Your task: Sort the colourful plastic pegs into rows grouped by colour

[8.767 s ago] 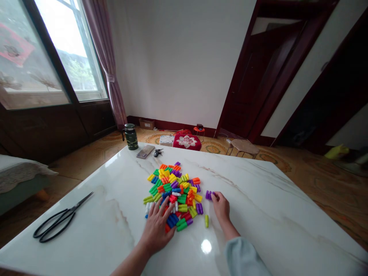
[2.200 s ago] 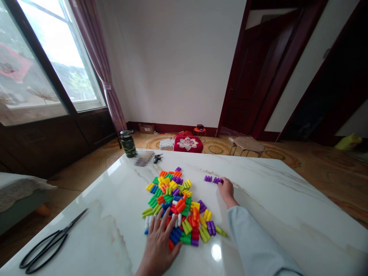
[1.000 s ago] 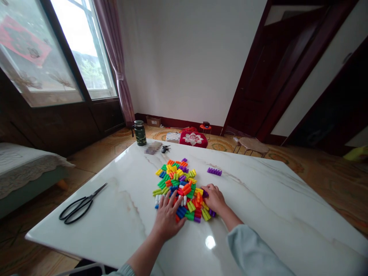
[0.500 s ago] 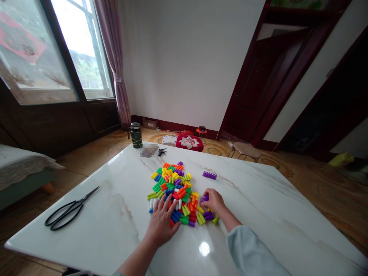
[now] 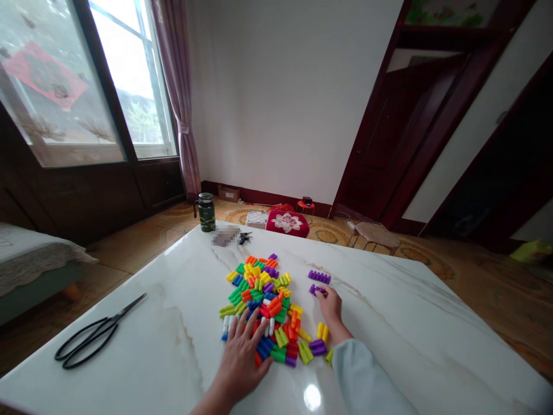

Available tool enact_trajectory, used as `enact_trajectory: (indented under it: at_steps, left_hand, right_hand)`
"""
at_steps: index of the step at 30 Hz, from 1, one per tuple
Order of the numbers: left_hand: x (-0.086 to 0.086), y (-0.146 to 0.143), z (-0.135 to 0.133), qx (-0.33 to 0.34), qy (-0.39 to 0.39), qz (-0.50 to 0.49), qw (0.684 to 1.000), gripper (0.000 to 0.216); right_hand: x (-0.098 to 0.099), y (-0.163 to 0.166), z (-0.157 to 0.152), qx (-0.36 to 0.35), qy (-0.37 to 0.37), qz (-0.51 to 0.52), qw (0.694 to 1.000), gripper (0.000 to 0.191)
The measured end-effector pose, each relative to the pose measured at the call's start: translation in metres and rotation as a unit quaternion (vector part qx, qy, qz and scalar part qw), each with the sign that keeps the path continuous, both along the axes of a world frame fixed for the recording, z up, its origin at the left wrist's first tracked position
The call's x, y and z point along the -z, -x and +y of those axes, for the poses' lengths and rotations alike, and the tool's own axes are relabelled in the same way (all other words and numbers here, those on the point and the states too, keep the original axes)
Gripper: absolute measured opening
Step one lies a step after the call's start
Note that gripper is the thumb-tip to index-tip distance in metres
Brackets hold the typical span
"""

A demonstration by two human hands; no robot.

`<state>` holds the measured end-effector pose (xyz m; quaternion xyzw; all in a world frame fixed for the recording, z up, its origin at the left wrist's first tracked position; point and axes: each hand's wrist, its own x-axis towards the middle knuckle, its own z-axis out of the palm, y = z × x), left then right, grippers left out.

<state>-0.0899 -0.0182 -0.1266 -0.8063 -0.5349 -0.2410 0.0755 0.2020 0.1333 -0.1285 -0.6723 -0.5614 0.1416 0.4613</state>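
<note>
My left hand (image 5: pixel 245 353) lies with fingers spread on the near left part of a pile of colourful plastic pieces (image 5: pixel 263 294), shaped like short joined tubes. To the right of the pile, my right hand (image 5: pixel 330 305) pinches a purple plastic piece (image 5: pixel 314 289) close to the tabletop. Just beyond it lies a row of purple pieces (image 5: pixel 319 277), side by side. Near my right wrist are a yellow piece (image 5: pixel 322 331) and a purple piece (image 5: pixel 318 347), apart from the main heap.
Black-handled scissors (image 5: pixel 101 331) lie at the left of the white marble-look table (image 5: pixel 389 323). A green bottle (image 5: pixel 206 213), a blurred patch and a small dark object (image 5: pixel 245 237) are at the far edge. Beyond stand a red stool (image 5: pixel 287 223) and a tan stool (image 5: pixel 375 235).
My right hand has moved away from the pile's right edge, carrying the purple piece up close to the purple row. My left hand stays on the pile. The view has tilted slightly.
</note>
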Motion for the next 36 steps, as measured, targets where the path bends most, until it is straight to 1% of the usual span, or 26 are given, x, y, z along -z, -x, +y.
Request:
enact_trajectory:
  at_steps: [4, 7, 10, 12, 17, 20, 23, 29, 36]
  left_hand:
    - [0.0, 0.0, 0.0, -0.001, 0.001, 0.002, 1.0, 0.079]
    - [-0.001, 0.0, 0.0, -0.002, -0.002, -0.002, 1.0, 0.079]
    - [-0.002, 0.0, 0.0, 0.0, -0.004, -0.001, 1.0, 0.08]
    - [-0.003, 0.0, 0.0, 0.002, -0.001, 0.001, 1.0, 0.079]
    - [-0.003, -0.001, 0.0, -0.002, 0.01, 0.004, 1.0, 0.077]
    - [-0.004, -0.001, 0.0, 0.001, 0.007, 0.004, 1.0, 0.078]
    - [-0.004, -0.001, 0.0, 0.001, 0.007, 0.005, 1.0, 0.077]
    - [-0.004, 0.0, -0.001, 0.001, 0.009, -0.001, 1.0, 0.078]
    - [-0.005, 0.0, -0.001, 0.002, 0.007, -0.01, 1.0, 0.077]
  right_hand:
    - [0.001, 0.0, 0.028, 0.021, -0.017, -0.011, 1.0, 0.018]
    - [0.003, -0.001, 0.037, 0.039, -0.034, -0.017, 0.999, 0.022]
    - [0.007, -0.001, 0.031, 0.062, -0.051, -0.024, 0.997, 0.024]
    - [0.01, 0.0, 0.022, 0.056, -0.057, -0.033, 0.996, 0.023]
    - [0.012, 0.003, 0.008, -0.036, -0.057, -0.063, 0.996, 0.023]
    - [0.01, 0.004, 0.009, -0.06, -0.055, -0.069, 0.994, 0.026]
    - [0.01, 0.004, 0.009, -0.065, -0.044, -0.082, 0.993, 0.03]
    - [0.008, 0.007, 0.006, -0.056, 0.012, -0.156, 0.986, 0.037]
    - [0.003, 0.01, 0.004, -0.061, 0.026, -0.227, 0.972, 0.041]
